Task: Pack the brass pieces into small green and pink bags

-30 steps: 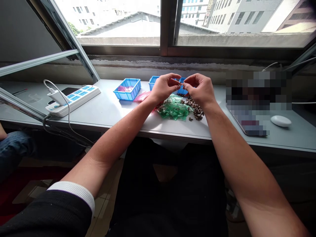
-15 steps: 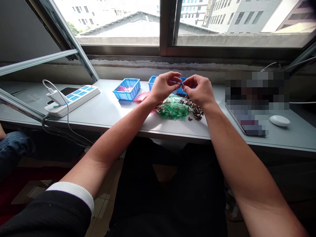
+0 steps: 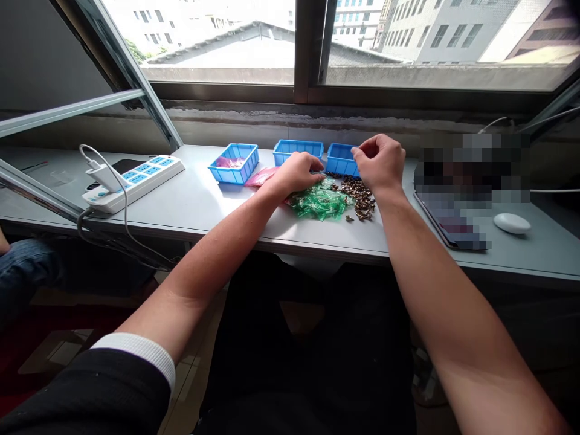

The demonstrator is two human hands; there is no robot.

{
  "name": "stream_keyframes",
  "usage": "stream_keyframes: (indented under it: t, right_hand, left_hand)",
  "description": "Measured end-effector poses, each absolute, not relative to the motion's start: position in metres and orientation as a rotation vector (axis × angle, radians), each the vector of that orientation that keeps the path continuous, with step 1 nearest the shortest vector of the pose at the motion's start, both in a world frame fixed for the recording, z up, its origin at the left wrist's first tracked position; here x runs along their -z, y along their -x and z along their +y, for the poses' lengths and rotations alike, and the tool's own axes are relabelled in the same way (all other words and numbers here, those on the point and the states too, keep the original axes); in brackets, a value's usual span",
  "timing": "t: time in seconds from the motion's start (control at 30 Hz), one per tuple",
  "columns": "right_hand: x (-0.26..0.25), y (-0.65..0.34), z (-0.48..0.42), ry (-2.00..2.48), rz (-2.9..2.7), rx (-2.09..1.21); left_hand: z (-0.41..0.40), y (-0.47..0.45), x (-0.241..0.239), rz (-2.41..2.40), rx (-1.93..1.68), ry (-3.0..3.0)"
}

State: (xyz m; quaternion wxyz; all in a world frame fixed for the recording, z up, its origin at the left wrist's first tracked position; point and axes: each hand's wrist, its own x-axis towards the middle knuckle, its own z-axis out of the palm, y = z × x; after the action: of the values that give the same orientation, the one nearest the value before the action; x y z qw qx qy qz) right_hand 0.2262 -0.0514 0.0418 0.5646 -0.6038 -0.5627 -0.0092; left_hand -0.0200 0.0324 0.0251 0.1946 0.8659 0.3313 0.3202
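Note:
My left hand (image 3: 296,172) is low over a heap of small green plastic bags (image 3: 324,202), thumb and fingers curved and apart, with nothing visible between them. My right hand (image 3: 380,163) is closed in a pinch at the right edge of a blue bin (image 3: 342,166); whatever its fingertips hold is too small or hidden to make out. Small brown metal parts (image 3: 362,202) lie in a loose pile below my right hand, beside the green bags. Reddish-pink plastic bags (image 3: 261,176) are partly covered by my left hand.
A second blue bin (image 3: 299,148) stands behind my left hand. Farther left, another blue bin (image 3: 233,172) contains pink bags. A white power strip (image 3: 136,181) with a cable lies on the left. On the right are a dark flat device (image 3: 446,226) and a white mouse (image 3: 512,223).
My hands were together above the green bags with a small dark part at their fingertips. They have separated: the left moved down to the bags, the right moved right to the bin's edge.

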Motion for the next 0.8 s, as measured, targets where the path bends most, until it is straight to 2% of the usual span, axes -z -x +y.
stream_keyframes:
  t: [0.2,0.3,0.47,0.8]
  right_hand:
    - [-0.040,-0.224,-0.048,1.385,-1.387,-0.069]
    - [-0.043,-0.218,-0.053,1.322,-1.447,-0.264]
    - [-0.049,-0.207,-0.065,1.199,-1.565,-0.613]
    - [-0.044,-0.213,-0.053,1.155,-1.282,-0.672]
  left_hand:
    - [0.023,0.016,-0.037,0.944,-1.163,-2.270]
    - [0.016,0.013,-0.045,0.846,-1.257,-2.106]
    - [0.014,0.009,-0.049,0.670,-1.179,-1.946]
    - [0.026,0.010,-0.039,0.678,-1.119,-1.778]
